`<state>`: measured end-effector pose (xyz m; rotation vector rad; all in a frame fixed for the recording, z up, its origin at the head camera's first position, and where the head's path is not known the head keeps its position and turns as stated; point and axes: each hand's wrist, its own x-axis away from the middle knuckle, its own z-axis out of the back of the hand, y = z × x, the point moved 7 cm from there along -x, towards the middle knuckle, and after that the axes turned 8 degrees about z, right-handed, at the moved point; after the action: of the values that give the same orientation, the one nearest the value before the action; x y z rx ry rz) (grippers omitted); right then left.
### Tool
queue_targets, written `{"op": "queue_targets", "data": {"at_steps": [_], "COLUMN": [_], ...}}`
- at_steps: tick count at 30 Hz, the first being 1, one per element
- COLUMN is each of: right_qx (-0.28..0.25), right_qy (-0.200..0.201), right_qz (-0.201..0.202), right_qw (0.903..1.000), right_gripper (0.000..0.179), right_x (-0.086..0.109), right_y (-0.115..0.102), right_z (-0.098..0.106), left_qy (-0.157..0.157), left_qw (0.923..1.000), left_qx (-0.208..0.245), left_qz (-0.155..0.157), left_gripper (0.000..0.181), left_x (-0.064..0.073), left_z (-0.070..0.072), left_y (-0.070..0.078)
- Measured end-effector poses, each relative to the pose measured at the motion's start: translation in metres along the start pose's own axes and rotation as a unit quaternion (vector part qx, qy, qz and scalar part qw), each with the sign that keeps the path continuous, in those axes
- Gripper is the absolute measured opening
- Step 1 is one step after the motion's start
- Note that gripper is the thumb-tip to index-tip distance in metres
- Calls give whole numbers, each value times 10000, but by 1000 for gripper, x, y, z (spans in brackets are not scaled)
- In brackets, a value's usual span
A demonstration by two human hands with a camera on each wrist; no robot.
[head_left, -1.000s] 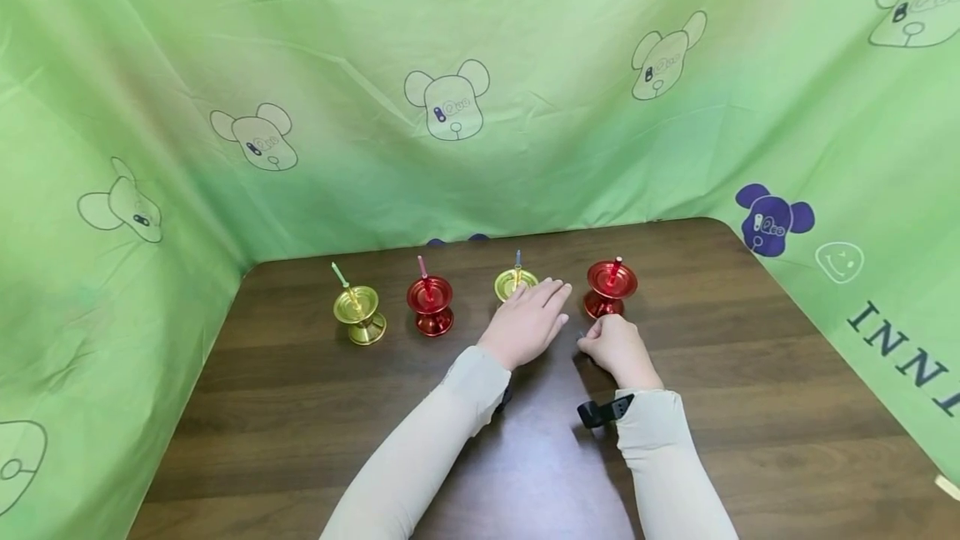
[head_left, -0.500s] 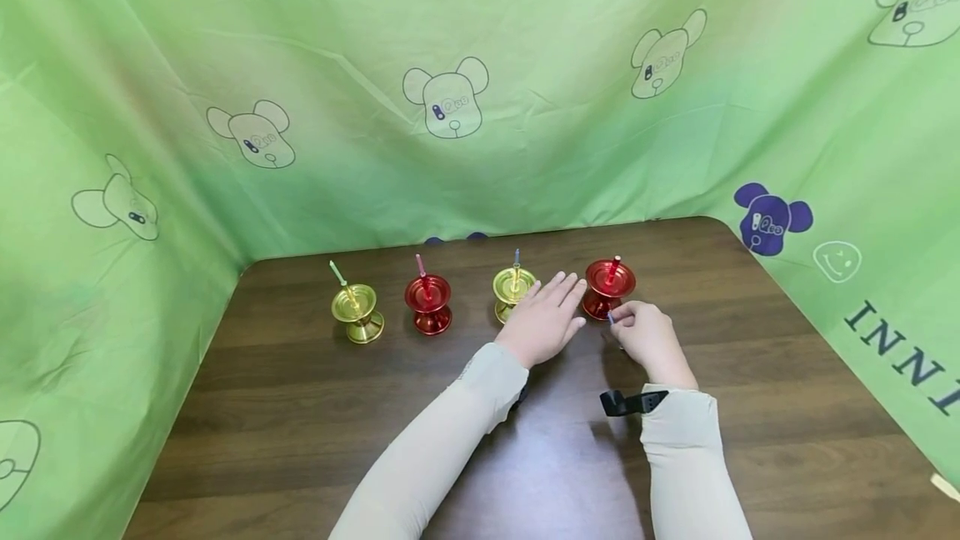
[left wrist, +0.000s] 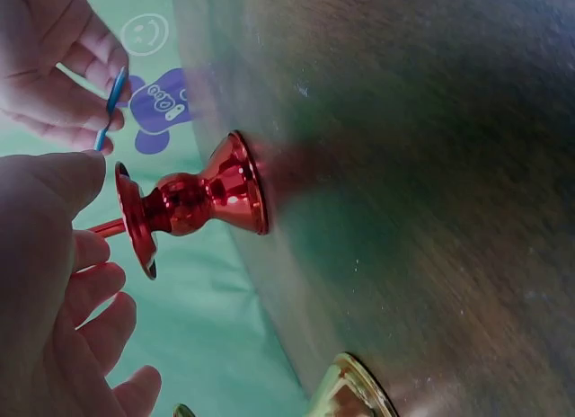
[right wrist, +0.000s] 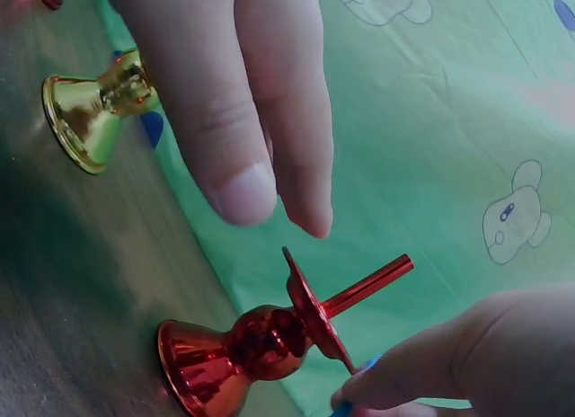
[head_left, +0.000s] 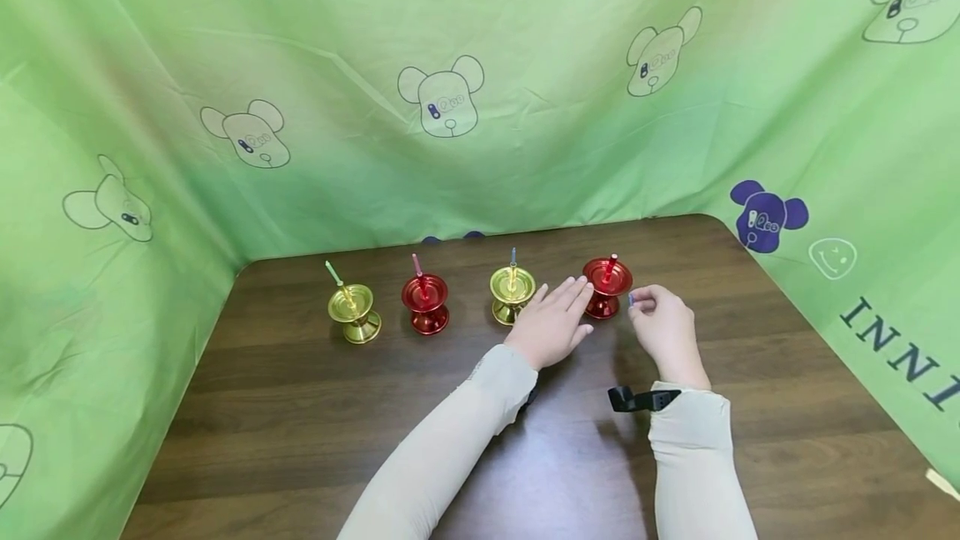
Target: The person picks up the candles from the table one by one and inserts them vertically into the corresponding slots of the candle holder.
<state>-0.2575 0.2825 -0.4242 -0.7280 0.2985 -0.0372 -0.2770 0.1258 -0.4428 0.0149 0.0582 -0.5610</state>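
In the head view, my right hand (head_left: 666,327) pinches a small thin blue candle (left wrist: 117,89) between thumb and fingers, just right of the rightmost red candle holder (head_left: 606,273). That holder stands upright with a bare tube (right wrist: 368,287) rising from its dish. My left hand (head_left: 551,323) stretches its fingers flat beside the same holder, holding nothing, its fingertips close to the dish. Left of it stands a gold holder (head_left: 512,283) with a blue candle (head_left: 513,256) upright in its tube.
Farther left are a red holder (head_left: 425,294) with a pink candle (head_left: 417,263) and a gold holder (head_left: 351,303) with a leaning green candle (head_left: 333,273). All stand in a row near the back of the wooden table (head_left: 315,415). A green printed cloth (head_left: 337,165) hangs behind.
My right hand has risen from low in front of the rightmost red holder to its right side, carrying the blue candle. My left hand has shifted right toward that holder.
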Motion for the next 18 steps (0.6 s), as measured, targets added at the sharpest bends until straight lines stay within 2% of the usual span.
{"op": "queue_targets", "data": {"at_steps": [9,18], "right_qx": [-246,-417], "right_qy": [870,1310], "right_qz": [29,14], "right_qw": [9959,9905], "right_gripper": [23,21], "right_x": [0,0], "right_y": [-4,-5], "right_z": [8,8], "left_qy": [-50,-201], "left_qw": [9995,9991], "left_qx": [-326,-376], "left_qz": [-13,70], "left_gripper": [67,68], "left_x": [-2,-7], "left_z": [0,-6], "left_y": [7,9]}}
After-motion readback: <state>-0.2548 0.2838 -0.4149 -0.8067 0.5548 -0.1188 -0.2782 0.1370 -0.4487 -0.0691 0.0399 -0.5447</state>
